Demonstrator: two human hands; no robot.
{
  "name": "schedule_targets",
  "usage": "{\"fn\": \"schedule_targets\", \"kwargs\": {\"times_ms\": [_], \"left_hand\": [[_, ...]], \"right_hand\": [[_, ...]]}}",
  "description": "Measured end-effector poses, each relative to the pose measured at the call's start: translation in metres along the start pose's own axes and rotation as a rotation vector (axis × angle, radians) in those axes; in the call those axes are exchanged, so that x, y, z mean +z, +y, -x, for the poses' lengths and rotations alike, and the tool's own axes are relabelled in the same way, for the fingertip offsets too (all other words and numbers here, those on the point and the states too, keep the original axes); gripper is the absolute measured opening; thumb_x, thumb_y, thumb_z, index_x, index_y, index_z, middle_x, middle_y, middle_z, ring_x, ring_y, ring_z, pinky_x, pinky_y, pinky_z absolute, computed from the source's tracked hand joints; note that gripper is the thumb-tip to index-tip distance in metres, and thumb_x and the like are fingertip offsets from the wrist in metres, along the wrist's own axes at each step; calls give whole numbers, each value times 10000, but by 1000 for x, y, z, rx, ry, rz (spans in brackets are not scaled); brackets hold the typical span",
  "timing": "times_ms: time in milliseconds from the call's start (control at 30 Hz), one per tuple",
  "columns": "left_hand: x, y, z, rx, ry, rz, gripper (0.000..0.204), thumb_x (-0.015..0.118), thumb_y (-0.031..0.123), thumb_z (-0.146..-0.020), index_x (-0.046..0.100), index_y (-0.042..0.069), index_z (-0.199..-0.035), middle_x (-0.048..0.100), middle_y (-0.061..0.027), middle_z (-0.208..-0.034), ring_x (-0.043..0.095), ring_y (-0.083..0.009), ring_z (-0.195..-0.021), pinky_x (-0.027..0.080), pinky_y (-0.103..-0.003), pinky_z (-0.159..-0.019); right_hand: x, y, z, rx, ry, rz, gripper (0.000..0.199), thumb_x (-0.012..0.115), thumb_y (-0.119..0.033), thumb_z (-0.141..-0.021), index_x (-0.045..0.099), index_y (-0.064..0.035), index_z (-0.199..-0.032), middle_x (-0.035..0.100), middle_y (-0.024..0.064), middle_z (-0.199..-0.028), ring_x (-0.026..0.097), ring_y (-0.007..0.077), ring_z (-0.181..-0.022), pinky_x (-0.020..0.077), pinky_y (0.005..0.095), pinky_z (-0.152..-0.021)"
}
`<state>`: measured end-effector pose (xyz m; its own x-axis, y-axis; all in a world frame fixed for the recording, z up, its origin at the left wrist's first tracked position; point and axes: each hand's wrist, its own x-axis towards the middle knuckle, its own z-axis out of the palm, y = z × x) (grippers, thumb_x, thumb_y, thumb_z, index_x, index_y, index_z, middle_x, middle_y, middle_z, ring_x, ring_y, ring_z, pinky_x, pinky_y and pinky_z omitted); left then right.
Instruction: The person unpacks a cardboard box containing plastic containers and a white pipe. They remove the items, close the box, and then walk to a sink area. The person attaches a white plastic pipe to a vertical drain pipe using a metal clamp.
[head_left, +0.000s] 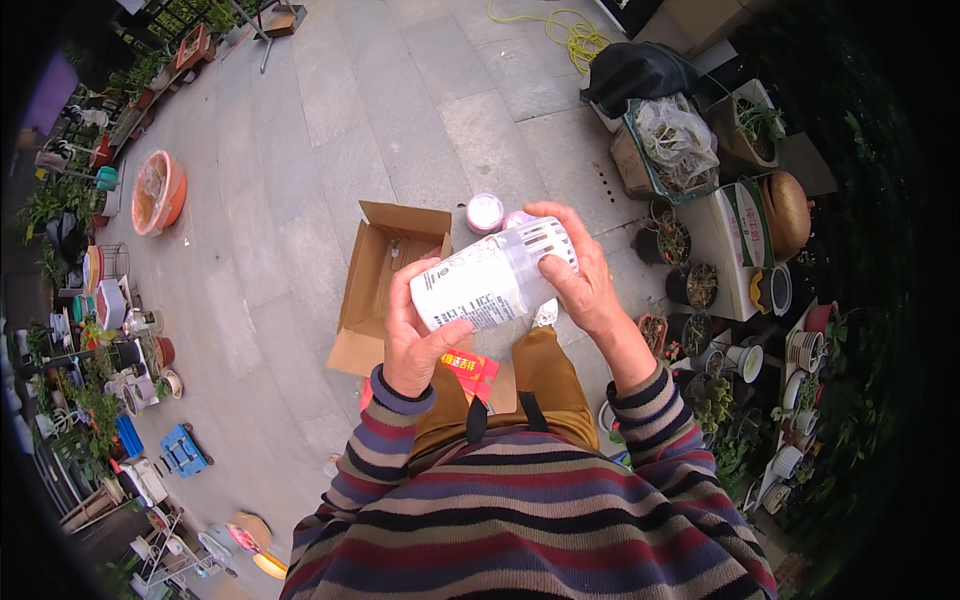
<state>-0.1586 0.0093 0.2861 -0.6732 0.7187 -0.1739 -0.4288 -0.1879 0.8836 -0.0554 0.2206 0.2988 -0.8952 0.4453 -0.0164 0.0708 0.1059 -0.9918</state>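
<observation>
Cardboard box (385,285), pink-lidded jar (485,212) beyond white bottle (480,285) in both hands.

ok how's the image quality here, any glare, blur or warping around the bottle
Head view: soft, even daylight with only faint shadows on the paving; no strong glare on the white bottle, though its print is too small to read. The left hand and right hand look sharp, with no motion blur. Fisheye warping bends the paving joints toward the rim, and the corners fall to black.
</observation>
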Motion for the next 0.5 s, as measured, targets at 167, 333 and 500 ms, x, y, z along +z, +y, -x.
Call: {"fn": "schedule_targets", "kwargs": {"times_ms": [167,333,500], "left_hand": [[24,29,6,-24,-27,33,656,765,90,-801,395,47,-1342,566,-122,-1228,635,-245,-1069,615,-372,-720],[1,45,1,3,164,249,574,723,231,-846,416,68,-1302,618,-169,-1172,689,-305,-984,625,-369,-636],[-18,48,6,-36,71,298,696,771,290,-814,403,112,-1377,586,-134,-1262,641,-327,-1106,624,-398,-612]], "right_hand": [[-3,-28,10,-75,123,-36,476,658,-385,-885,544,-81,-1233,658,67,-991,614,161,-908,475,298,-819],[-60,-26,2,10,480,-240,555,574,-502,-914,518,-73,-1262,633,41,-1000,612,119,-909,494,282,-811],[-105,-47,12,-75,490,-104,588,516,-572,-933,523,-96,-1278,631,27,-995,606,106,-887,493,276,-791]]}}
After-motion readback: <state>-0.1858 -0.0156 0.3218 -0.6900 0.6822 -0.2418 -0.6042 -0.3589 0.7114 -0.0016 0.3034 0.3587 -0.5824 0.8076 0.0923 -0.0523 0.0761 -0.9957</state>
